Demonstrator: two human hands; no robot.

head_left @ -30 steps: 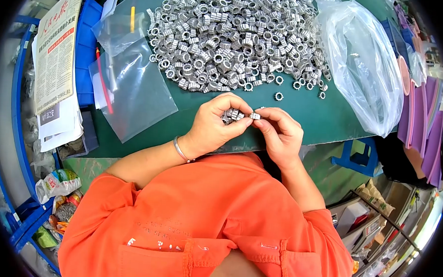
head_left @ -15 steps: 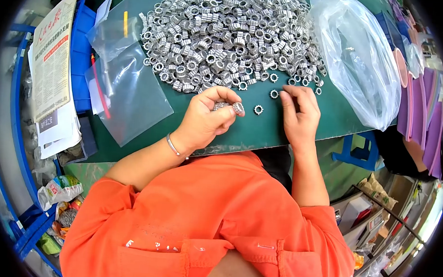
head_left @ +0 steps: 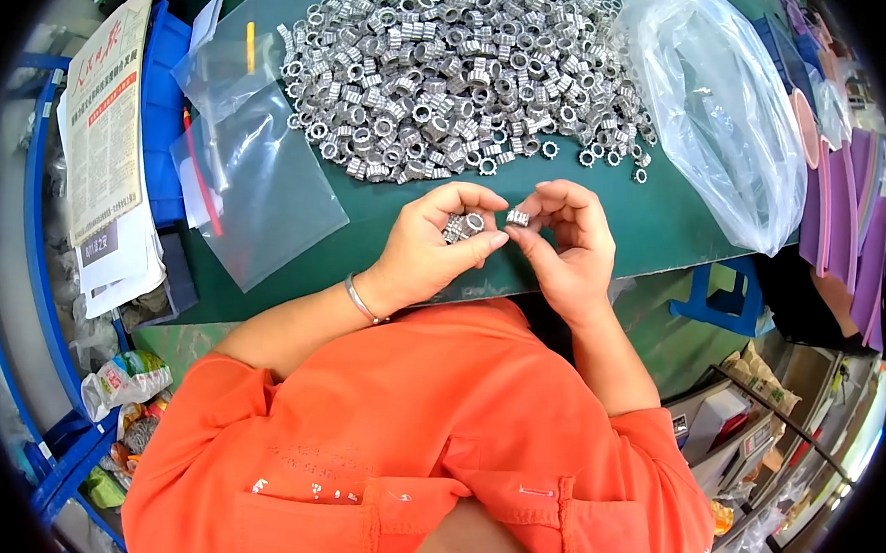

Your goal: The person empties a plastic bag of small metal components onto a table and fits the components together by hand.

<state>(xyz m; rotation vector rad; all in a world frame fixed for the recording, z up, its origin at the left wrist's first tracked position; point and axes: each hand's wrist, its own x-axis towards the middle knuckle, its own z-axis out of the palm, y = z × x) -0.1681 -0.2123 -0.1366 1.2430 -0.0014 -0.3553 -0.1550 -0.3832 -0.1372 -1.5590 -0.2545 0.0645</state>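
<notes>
Several small toothed metal rings (head_left: 463,227) are held in my left hand (head_left: 427,238), its fingers curled round them over the table's near edge. My right hand (head_left: 571,245) pinches another metal ring (head_left: 517,218) between thumb and fingers, just right of the left fingertips. Beyond both hands lies a big heap of the same metal rings (head_left: 453,77) on the green table (head_left: 366,212). A few single rings (head_left: 550,150) lie along the heap's near edge.
A clear plastic bag (head_left: 727,121) lies right of the heap. Flat clear bags (head_left: 267,187), a red pen (head_left: 200,174) and a yellow strip (head_left: 251,48) are on the left, beside a blue bin (head_left: 163,112) and a newspaper (head_left: 105,129). A blue stool (head_left: 717,301) stands below the table.
My right hand has come back left from the table to my left hand, now with a ring in its fingers. Two loose rings that lay near it on the table are gone from there.
</notes>
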